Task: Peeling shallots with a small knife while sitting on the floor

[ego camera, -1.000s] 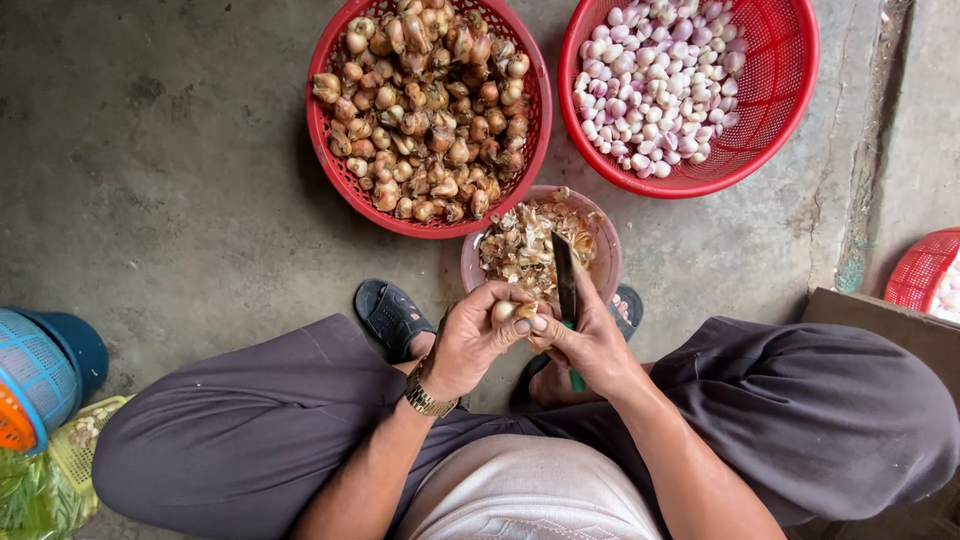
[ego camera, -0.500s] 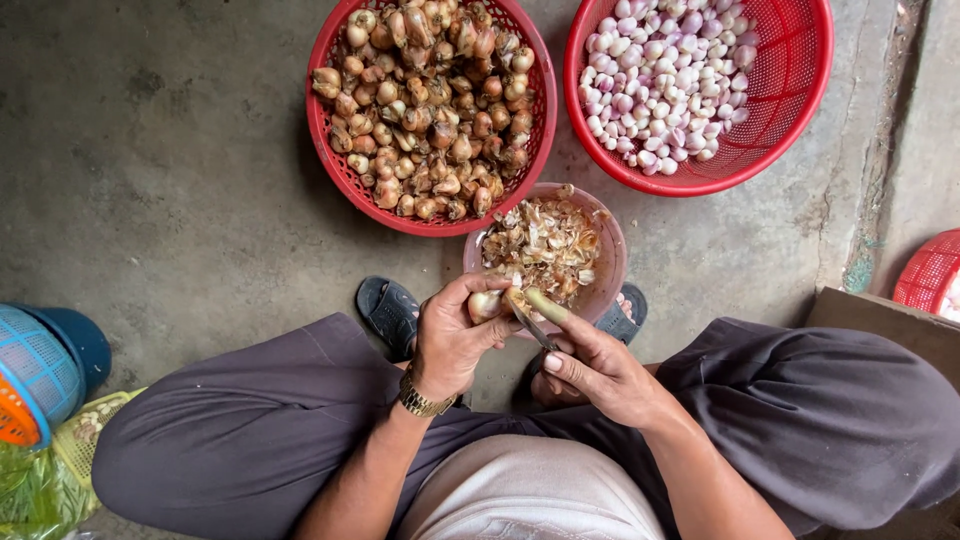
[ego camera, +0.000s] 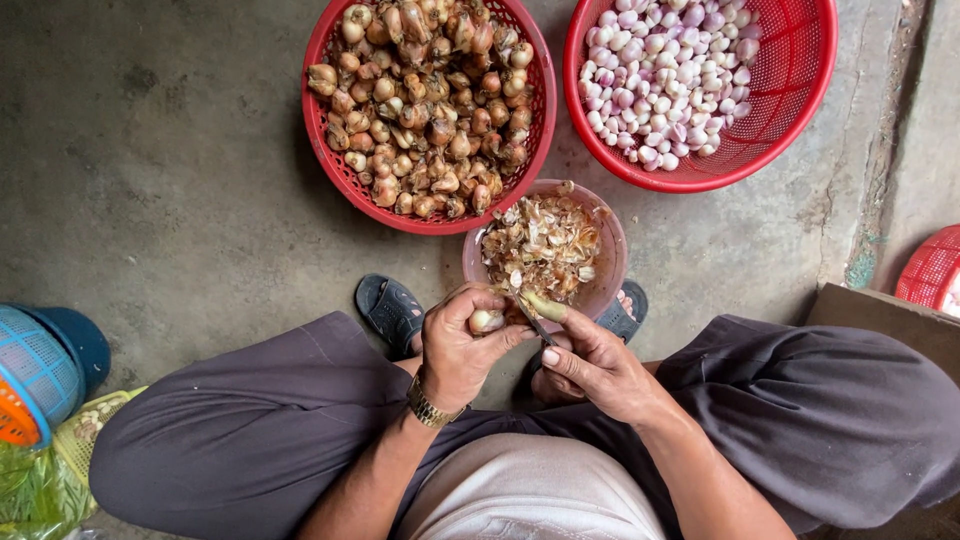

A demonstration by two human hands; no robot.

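A person squatting on a concrete floor (ego camera: pixel 180 180) peels shallots over a small pink bowl (ego camera: pixel 612 262) heaped with papery skins. The left hand (ego camera: pixel 462 345) has its fingers clenched around a single shallot (ego camera: pixel 487 320), held just above the near rim of the bowl, while the right hand (ego camera: pixel 600 365) grips a small knife (ego camera: pixel 535 322), its fingers closed on the handle and the blade touching the bulb. Beyond the bowl sits a red basket of unpeeled shallots (ego camera: pixel 425 110), and beside it a second red basket of peeled shallots (ego camera: pixel 675 75), pale pink and white. Dark sandals (ego camera: pixel 390 310) show under the knees; a blue basket (ego camera: pixel 40 370) stands at the far left. The blade works very near the left thumb, so a slip on the slick bulb could, by the look of it, nick the skin; the bowl is piled high enough that loose skins may spill onto the floor if it is nudged
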